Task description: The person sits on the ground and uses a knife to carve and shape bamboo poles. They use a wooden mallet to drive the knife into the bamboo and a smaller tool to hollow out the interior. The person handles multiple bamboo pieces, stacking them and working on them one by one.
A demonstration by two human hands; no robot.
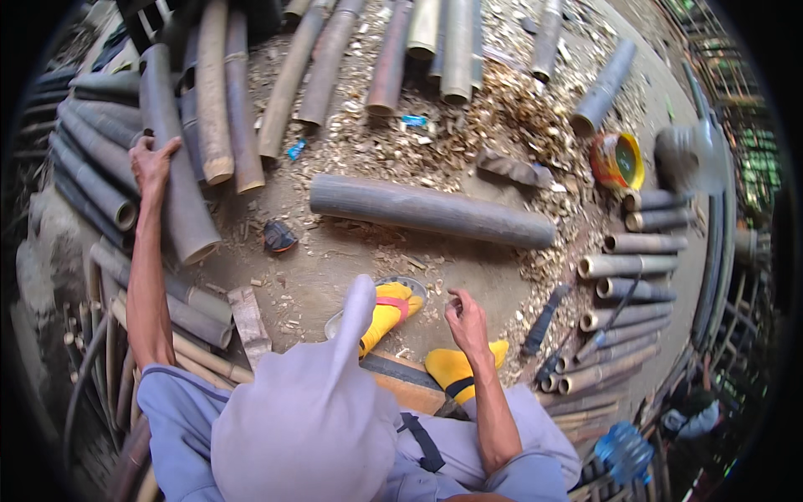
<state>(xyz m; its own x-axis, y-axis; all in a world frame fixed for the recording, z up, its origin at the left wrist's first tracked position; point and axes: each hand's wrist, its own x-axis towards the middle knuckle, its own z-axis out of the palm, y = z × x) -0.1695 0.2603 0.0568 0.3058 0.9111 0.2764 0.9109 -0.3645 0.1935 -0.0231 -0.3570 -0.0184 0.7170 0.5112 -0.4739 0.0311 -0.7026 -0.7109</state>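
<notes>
My left hand [153, 164] is closed on a grey-brown bamboo tube [186, 205], which leans among other tubes at the left; its thumb shows on the tube's upper face, some fingers are hidden. My right hand [467, 322] hovers near my right foot, its fingers loosely curled and apart, with nothing visible in them. A thick bamboo length [431, 211] lies crosswise on the ground ahead of me. Between my feet, in yellow socks [393, 311], sits a wooden block [407, 386]. To the right of my right hand is a dark, long, narrow object [548, 320].
Cut bamboo tubes [456, 63] lie along the far side, with more stacked left and right [627, 266]. Wood chips [510, 100] cover the ground. A red-yellow bucket [617, 161], clear jug [703, 155], blue bottle [626, 452], small dark object [279, 236] and wood piece [249, 322] stand about.
</notes>
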